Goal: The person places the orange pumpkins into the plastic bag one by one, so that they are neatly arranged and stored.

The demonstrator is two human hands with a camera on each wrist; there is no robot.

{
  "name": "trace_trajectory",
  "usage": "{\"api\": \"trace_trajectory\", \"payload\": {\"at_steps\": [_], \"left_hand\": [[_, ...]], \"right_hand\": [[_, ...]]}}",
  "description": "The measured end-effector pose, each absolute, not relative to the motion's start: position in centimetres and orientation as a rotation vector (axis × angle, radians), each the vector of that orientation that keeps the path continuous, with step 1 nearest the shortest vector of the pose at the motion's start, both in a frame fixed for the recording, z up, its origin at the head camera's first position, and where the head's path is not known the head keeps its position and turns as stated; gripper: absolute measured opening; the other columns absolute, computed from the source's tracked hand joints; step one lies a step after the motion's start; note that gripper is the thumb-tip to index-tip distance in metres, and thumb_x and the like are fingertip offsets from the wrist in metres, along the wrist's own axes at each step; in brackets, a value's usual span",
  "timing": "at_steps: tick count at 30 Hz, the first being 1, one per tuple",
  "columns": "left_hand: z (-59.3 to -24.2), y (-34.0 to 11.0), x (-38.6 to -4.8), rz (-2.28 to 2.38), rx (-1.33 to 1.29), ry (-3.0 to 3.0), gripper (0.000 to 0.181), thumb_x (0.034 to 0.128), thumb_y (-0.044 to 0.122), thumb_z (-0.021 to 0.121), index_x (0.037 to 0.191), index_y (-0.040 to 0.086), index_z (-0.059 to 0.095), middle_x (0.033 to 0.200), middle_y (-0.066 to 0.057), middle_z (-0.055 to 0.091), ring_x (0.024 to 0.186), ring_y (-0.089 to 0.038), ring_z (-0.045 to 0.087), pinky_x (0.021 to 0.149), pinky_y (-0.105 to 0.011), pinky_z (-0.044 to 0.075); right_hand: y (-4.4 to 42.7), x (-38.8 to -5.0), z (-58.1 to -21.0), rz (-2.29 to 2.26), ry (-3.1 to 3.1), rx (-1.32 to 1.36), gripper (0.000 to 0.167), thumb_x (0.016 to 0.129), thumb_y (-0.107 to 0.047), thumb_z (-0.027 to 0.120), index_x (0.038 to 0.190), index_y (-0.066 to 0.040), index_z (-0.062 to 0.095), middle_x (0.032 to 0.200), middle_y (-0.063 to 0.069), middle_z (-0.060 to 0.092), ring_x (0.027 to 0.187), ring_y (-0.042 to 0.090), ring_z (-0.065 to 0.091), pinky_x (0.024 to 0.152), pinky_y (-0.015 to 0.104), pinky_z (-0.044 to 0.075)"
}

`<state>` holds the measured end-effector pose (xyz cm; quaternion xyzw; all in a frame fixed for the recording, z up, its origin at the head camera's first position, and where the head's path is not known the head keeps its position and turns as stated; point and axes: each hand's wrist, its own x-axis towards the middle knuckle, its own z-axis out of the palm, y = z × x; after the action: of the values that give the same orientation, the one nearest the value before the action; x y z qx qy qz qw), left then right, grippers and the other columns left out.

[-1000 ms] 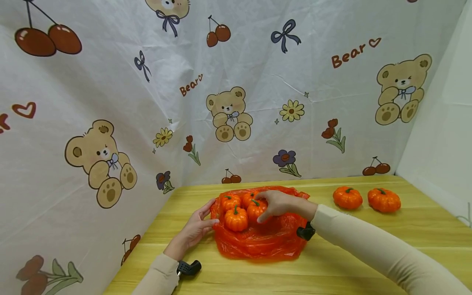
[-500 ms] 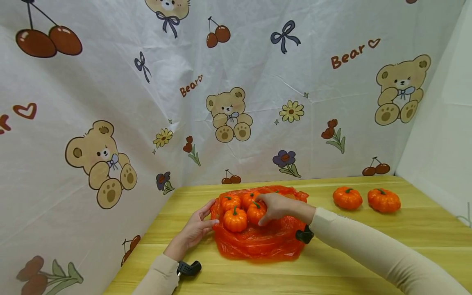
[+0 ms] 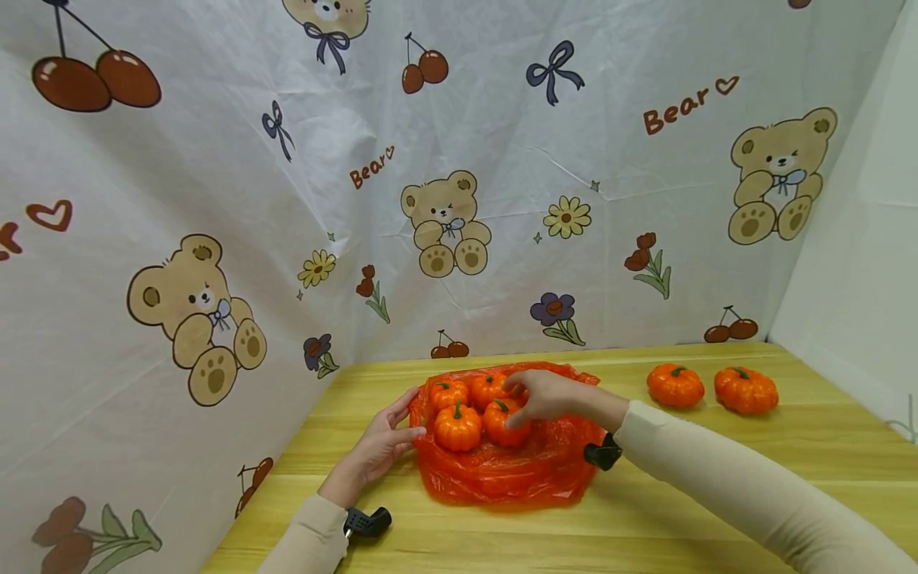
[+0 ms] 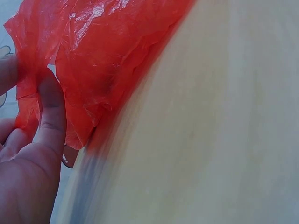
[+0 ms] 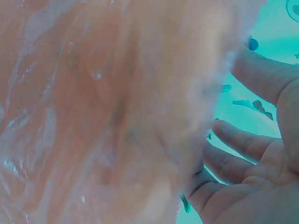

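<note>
We see the left hand pinching the left edge of the red bag. Right hand is over the bag, thumb and fingers apart, at the near-right pumpkin; we can't tell if it touches. Three more pumpkins sit inside; two loose pumpkins lie right on the table.

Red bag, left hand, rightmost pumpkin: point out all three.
Red bag [image 3: 505, 481]: head view, its crumpled front wall.
Left hand [image 3: 378, 446]: head view, middle of the hand.
Rightmost pumpkin [image 3: 747, 392]: head view, middle of its orange body.
</note>
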<state>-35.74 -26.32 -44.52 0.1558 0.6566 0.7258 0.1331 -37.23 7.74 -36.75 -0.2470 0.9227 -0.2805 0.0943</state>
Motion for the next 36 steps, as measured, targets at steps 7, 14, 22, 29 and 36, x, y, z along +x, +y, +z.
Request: {"api": "trace_trajectory", "payload": {"at_steps": [7,14,22,29,36], "left_hand": [[-44.5,-26.4,-35.7,2.101,0.461,1.909,0.089,0.0963,-0.003,0.066,0.167,0.017,0.015,0.174,-0.014,0.012,0.134,-0.022,0.052,0.095,-0.027,0.059],[-44.6,-26.5,-35.8,2.101,0.463,1.910,0.088,0.0966,-0.003,0.065,0.167,0.017,0.016,0.174,-0.014,0.011,0.132,-0.019,0.054,0.095,-0.027,0.059],[-44.5,-26.4,-35.8,2.100,0.454,1.916,0.087,0.0968,-0.003,0.064,0.167,0.017,0.017,0.173,-0.014,0.013,0.137,-0.022,0.050,0.095,-0.028,0.059],[-44.5,-26.5,-35.8,2.096,0.454,1.912,0.088,0.0964,-0.003,0.065,0.167,0.017,0.017,0.173,-0.015,0.012,0.133,-0.020,0.053,0.095,-0.027,0.059],[-44.5,-26.4,-35.8,2.086,0.463,1.922,0.086,0.0973,-0.003,0.064,0.167,0.018,0.018,0.173,-0.015,0.012,0.135,-0.023,0.051,0.096,-0.028,0.059]], "right_hand": [[9.0,-36.9,-36.1,-0.871,2.713,-0.782,0.066,0.084,-0.037,0.086,0.138,-0.009,0.061,0.134,0.014,0.066,0.124,0.035,0.061,0.104,0.052,0.053],[10.7,-36.7,-35.6,-0.967,2.672,-0.791,0.066,0.087,-0.032,0.083,0.141,-0.005,0.057,0.140,0.021,0.062,0.127,0.041,0.059,0.103,0.052,0.054],[12.6,-36.6,-34.9,-1.034,2.649,-0.759,0.063,0.088,-0.030,0.082,0.140,-0.007,0.057,0.143,0.023,0.059,0.119,0.036,0.062,0.095,0.048,0.059],[14.3,-36.1,-34.3,-1.086,2.629,-0.773,0.063,0.088,-0.032,0.083,0.140,-0.008,0.058,0.143,0.026,0.057,0.120,0.040,0.062,0.090,0.046,0.062],[16.2,-35.7,-33.6,-1.119,2.604,-0.748,0.065,0.090,-0.032,0.080,0.143,-0.004,0.053,0.146,0.027,0.054,0.121,0.041,0.061,0.090,0.047,0.062]]}}
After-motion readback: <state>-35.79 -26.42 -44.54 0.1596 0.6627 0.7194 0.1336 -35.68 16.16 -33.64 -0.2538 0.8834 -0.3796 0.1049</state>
